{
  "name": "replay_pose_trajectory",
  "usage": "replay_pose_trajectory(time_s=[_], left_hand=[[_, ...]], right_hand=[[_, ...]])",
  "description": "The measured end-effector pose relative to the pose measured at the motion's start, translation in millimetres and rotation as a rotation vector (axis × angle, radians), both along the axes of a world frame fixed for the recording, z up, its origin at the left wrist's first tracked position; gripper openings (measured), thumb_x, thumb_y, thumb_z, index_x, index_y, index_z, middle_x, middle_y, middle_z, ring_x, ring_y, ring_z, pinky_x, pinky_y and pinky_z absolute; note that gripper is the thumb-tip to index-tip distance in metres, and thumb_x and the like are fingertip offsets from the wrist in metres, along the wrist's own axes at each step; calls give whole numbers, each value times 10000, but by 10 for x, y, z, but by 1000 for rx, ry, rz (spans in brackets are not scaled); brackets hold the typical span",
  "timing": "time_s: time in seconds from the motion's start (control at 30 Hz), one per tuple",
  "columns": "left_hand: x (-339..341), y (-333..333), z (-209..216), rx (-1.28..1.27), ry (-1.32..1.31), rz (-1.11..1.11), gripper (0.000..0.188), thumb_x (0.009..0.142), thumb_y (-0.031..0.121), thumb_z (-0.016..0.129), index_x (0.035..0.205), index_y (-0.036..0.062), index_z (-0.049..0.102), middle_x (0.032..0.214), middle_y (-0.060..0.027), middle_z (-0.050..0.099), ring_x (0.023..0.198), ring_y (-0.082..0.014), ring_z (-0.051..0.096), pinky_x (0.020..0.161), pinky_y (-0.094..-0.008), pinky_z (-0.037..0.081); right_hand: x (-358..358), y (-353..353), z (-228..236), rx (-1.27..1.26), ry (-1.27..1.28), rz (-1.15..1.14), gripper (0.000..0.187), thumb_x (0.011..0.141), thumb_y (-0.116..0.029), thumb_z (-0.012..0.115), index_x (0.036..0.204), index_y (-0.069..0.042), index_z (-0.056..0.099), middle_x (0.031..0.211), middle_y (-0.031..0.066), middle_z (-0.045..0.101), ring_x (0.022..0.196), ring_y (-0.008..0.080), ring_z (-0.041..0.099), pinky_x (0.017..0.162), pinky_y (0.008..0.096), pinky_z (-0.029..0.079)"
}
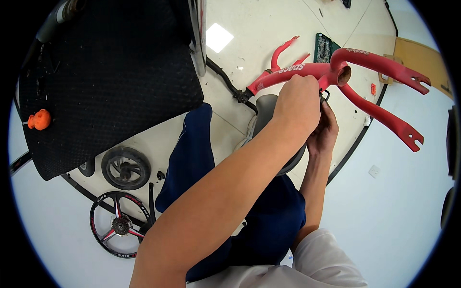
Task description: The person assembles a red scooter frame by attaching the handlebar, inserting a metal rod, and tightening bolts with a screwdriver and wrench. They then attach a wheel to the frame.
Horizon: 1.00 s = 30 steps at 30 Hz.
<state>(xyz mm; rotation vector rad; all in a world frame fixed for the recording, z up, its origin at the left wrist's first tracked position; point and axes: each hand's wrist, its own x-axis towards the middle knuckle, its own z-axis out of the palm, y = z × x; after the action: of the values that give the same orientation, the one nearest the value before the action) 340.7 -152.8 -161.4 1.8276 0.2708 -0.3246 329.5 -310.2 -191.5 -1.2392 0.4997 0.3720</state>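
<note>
A red children's bike frame (286, 72) is held up in front of me, with a red fork (374, 63) at its right. The fork's two legs end in slotted tips, and an open round tube end faces me. My left hand (298, 100) is closed at the lower side of the frame, near the joint with the fork; its fingers and anything inside them are hidden. Just below and to the right, my right hand (325, 128) has its fingers curled by a small black part (325, 96) under the joint. What it grips is mostly covered.
A black textured mat (120, 81) covers a surface at left, with an orange object (40, 119) on it. A black wheel (126, 168) and a spoked wheel with a sprocket (120, 224) lie on the floor. A green tray (324, 48) of small parts sits beyond the frame.
</note>
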Motion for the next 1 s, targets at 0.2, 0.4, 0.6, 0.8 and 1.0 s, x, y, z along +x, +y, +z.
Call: replay_pose_trajectory(time_s=[0.2,0.4,0.6,0.8,1.0], left_hand=[[21,0,-10,-51,-52,31,123,762,25,661,796,-93,661,746,-260,655,744,-393,675,673,-437,547],[36,18,64,187,-136,-125,121,741,56,681,818,-37,682,759,-211,679,746,-365,681,691,-416,558],[4,-202,94,901,-214,-423,75,731,64,683,804,54,696,784,-114,691,780,-276,691,820,-447,503],[-75,-214,68,862,-144,-437,204,711,139,723,887,47,677,805,-127,696,797,-289,692,767,-426,505],[-7,138,162,580,-32,-389,538,669,245,791,1134,4,670,1009,-213,696,963,-341,674,872,-395,530]], right_hand=[[19,-30,5,96,25,74,321,980,-346,498,1062,-73,646,791,-22,674,565,45,564,460,174,365],[135,303,86,-428,19,14,435,869,-367,729,978,42,630,713,12,583,437,30,338,385,207,223],[479,313,108,-753,-113,109,450,781,-367,767,657,57,681,557,52,583,510,130,495,516,319,423],[552,228,31,-666,-39,127,365,806,-271,728,677,49,610,568,-6,503,403,54,322,380,262,229],[449,194,-21,-420,2,119,317,802,-263,707,732,36,627,613,43,593,433,70,378,400,265,269]])
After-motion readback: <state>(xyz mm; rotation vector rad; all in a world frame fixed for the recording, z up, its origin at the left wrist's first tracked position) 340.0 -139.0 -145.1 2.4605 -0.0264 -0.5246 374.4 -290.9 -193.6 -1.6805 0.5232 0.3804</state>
